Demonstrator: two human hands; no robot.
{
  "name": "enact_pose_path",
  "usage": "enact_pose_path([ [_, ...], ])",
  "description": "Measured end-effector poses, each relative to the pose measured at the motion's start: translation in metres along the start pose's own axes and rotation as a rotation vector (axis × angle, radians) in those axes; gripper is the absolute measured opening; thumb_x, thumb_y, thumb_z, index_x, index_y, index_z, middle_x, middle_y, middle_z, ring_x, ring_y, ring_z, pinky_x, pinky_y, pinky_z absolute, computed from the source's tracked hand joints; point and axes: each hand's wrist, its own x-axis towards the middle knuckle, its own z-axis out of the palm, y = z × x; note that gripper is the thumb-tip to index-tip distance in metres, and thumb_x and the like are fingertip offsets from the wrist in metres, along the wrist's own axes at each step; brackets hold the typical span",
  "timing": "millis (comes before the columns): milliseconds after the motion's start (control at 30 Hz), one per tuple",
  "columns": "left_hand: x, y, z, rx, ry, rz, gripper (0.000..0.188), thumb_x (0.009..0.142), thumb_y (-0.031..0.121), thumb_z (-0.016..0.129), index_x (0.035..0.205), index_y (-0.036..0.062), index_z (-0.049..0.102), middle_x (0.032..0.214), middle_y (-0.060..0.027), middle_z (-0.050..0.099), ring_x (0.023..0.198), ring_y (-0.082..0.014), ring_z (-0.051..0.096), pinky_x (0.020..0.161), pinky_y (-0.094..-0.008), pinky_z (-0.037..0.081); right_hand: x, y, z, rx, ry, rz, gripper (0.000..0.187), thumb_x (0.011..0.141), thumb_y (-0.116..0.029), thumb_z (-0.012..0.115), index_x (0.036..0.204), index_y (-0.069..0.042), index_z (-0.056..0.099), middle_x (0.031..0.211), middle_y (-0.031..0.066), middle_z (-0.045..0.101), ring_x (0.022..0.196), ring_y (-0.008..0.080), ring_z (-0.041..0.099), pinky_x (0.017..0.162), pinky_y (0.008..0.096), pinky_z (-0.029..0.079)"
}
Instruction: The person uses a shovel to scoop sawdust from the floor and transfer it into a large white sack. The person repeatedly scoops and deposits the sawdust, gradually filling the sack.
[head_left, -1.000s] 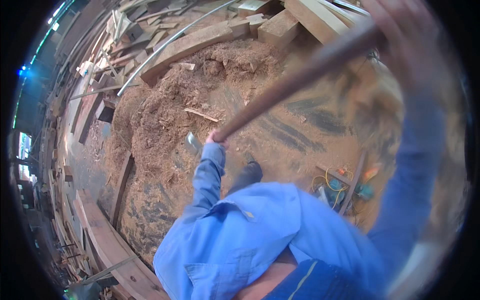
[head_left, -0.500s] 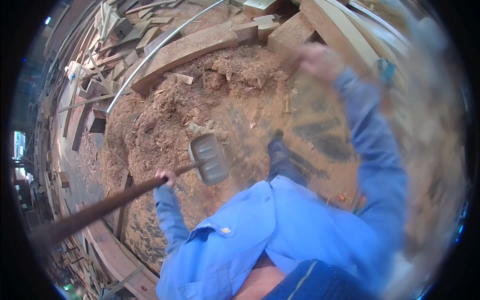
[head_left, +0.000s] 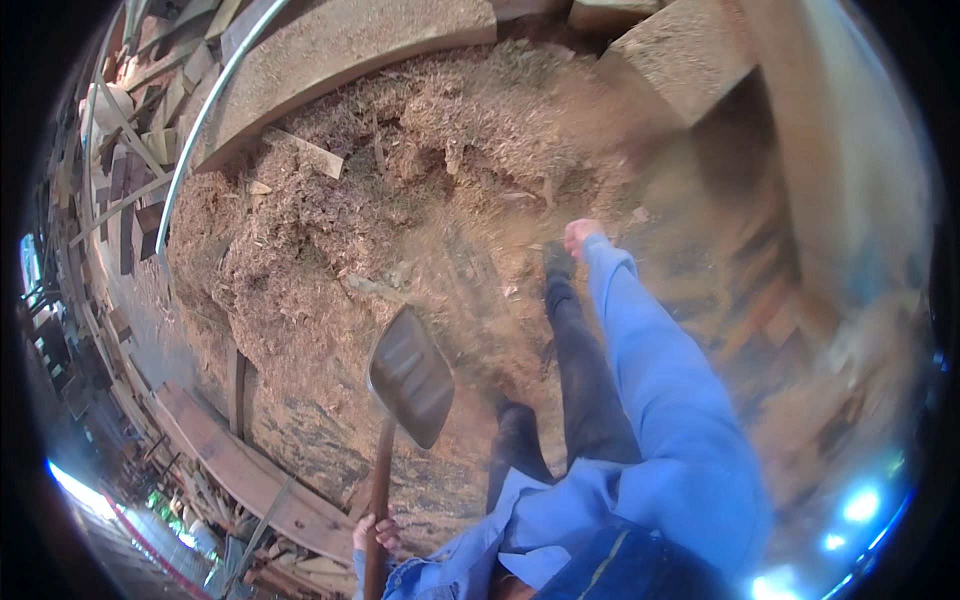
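Low on the left of centre, my left hand [head_left: 376,534] is wrapped around the wooden handle [head_left: 381,470] of a shovel. The broad, ribbed metal blade [head_left: 412,376] points up and away from me, with no load showing on it. My right arm stretches forward in a blue sleeve, and my right hand [head_left: 582,236] is small and bunched beside my dark shoe [head_left: 559,260]. Its fingers are not clear enough to read, and nothing shows in it. A heap of sawdust and shavings [head_left: 310,230] lies ahead, with a short wood offcut [head_left: 305,153] on top.
A thick timber beam [head_left: 340,50] borders the heap at the back, with a large wood block [head_left: 690,50] to its right. Scrap wood [head_left: 150,130] is piled at the left behind a thin pale curved strip [head_left: 200,130]. A plank [head_left: 250,480] lies at lower left.
My right hand has come down from the timbers at upper right to near my shoe. The shovel has swung from slanting leftward to nearly upright in view, my left hand lower. The view has shifted.
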Motion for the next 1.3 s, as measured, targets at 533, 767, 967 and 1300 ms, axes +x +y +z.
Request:
enact_pose_path([
  [533, 0.009, -0.024, 0.052, 0.322, 0.65, 0.016, 0.045, 0.077, 0.026, 0.058, 0.114, 0.0058, 0.043, 0.058, 0.0014, 0.041, 0.054, -0.0142, 0.043, 0.052, -0.0275, 0.038, 0.213, 0.015, 0.083, 1.079, 0.001, 0.109, 0.016, 0.071, -0.014, 0.057, 0.086, -0.008, 0.057, 0.085, 0.0039, 0.055, 0.083, 0.0197, 0.052, 0.066, 0.0454, 0.047],
  [767, 0.009, -0.013, 0.057, 0.273, 0.534, -0.018, 0.044, 0.077, 0.026, 0.057, 0.114, 0.0063, 0.043, 0.058, 0.0011, 0.041, 0.054, -0.0153, 0.043, 0.053, -0.0277, 0.039, 0.141, -0.003, 0.09, 1.176, -0.195, -0.017, 0.024, 0.078, -0.015, 0.05, 0.099, -0.006, 0.055, 0.095, 0.0071, 0.055, 0.083, 0.0242, 0.051, 0.067, 0.0411, 0.046],
  [967, 0.019, -0.016, 0.08, 0.274, 0.326, 0.028, 0.042, 0.078, 0.026, 0.056, 0.114, 0.0068, 0.044, 0.056, 0.0031, 0.037, 0.051, -0.0119, 0.041, 0.049, -0.0268, 0.037, -0.013, -0.048, 0.134, 1.055, -0.019, -0.019, 0.039, 0.067, -0.002, 0.066, 0.101, 0.003, 0.05, 0.082, 0.0099, 0.059, 0.068, 0.0173, 0.057, 0.042, 0.0258, 0.048],
  [1300, 0.02, -0.019, 0.084, 0.073, 0.118, 0.006, 0.037, 0.082, 0.022, 0.051, 0.115, 0.0051, 0.044, 0.057, 0.0026, 0.034, 0.047, -0.0097, 0.038, 0.045, -0.0267, 0.034, -0.146, -0.033, 0.113, 1.05, -0.248, 0.225, 0.041, 0.074, -0.02, 0.067, 0.108, -0.003, 0.05, 0.1, 0.01, 0.054, 0.078, 0.0214, 0.056, 0.056, 0.0374, 0.054],
])
